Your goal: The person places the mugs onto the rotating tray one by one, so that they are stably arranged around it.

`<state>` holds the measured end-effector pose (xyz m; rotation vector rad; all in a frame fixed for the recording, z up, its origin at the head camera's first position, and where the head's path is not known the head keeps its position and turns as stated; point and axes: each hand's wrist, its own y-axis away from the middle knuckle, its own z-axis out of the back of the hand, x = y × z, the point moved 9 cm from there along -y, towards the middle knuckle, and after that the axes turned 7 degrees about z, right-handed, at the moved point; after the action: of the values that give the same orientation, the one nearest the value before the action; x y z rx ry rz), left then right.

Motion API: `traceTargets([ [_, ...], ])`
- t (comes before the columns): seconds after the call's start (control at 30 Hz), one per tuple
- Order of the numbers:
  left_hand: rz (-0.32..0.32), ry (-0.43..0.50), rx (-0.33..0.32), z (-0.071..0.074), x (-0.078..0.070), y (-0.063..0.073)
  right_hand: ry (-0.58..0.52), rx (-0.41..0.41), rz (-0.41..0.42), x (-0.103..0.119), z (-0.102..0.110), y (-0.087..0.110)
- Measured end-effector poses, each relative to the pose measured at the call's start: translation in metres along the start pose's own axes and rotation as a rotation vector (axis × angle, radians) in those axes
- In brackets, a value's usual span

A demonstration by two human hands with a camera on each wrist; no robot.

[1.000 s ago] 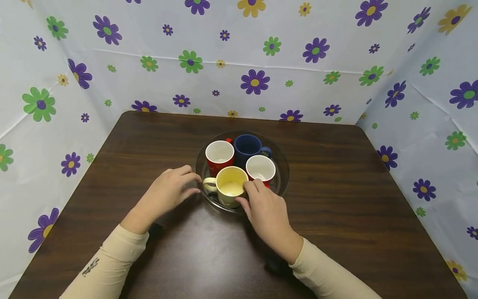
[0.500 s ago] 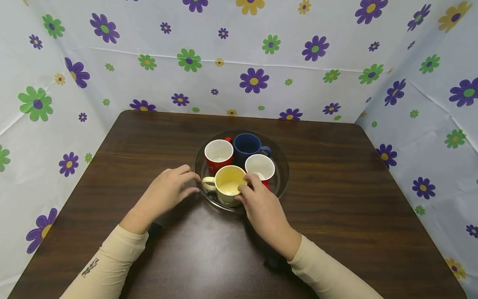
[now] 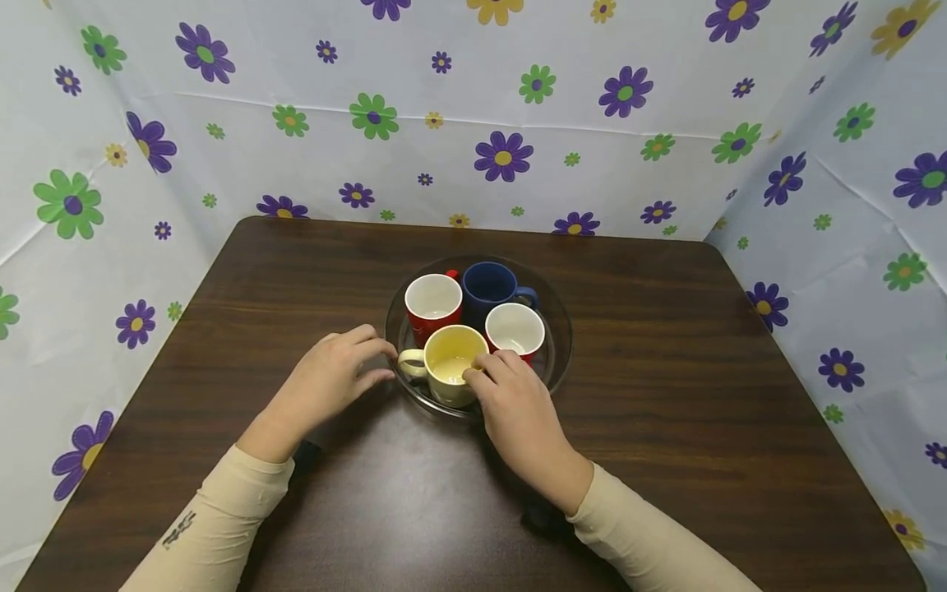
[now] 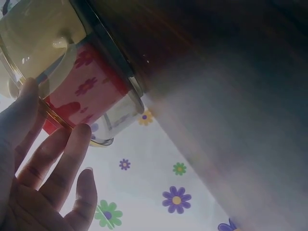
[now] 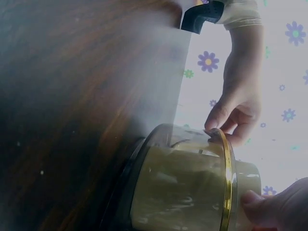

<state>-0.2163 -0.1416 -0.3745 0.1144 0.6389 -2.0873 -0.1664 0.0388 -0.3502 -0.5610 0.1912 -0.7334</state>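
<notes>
A round clear glass bowl (image 3: pixel 560 329) with a gold-coloured rim (image 5: pixel 227 192) holds several mugs. The yellow mug (image 3: pixel 450 385) stands nearest, its handle pointing left. Behind it are a red mug with white inside (image 3: pixel 433 300), a blue mug (image 3: pixel 489 284) and another red mug (image 3: pixel 515 329) at the right. My left hand (image 3: pixel 333 374) pinches the bowl's left rim between fingers and thumb, beside the yellow handle. My right hand (image 3: pixel 521 411) holds the yellow mug's right side, fingertips over its rim; the thumb (image 5: pixel 257 204) presses the mug's outside in the right wrist view.
The bowl stands on a dark brown wooden table (image 3: pixel 666 353). A white cloth with printed flowers (image 3: pixel 503 82) hangs behind the table and along both sides. The other mugs crowd close behind the yellow one.
My right hand has shifted slightly left, its fingers reaching further over the yellow mug's rim, and its thumb has dropped out of sight in the head view. The left hand keeps its place.
</notes>
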Motion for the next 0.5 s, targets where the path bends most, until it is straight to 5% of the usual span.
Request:
traceTargets([
  [0.5,0.014,-0.006,0.0,-0.0009,-0.0002,-0.0008,-0.047,0.028,-0.051,-0.0047,-0.004,0.0017],
])
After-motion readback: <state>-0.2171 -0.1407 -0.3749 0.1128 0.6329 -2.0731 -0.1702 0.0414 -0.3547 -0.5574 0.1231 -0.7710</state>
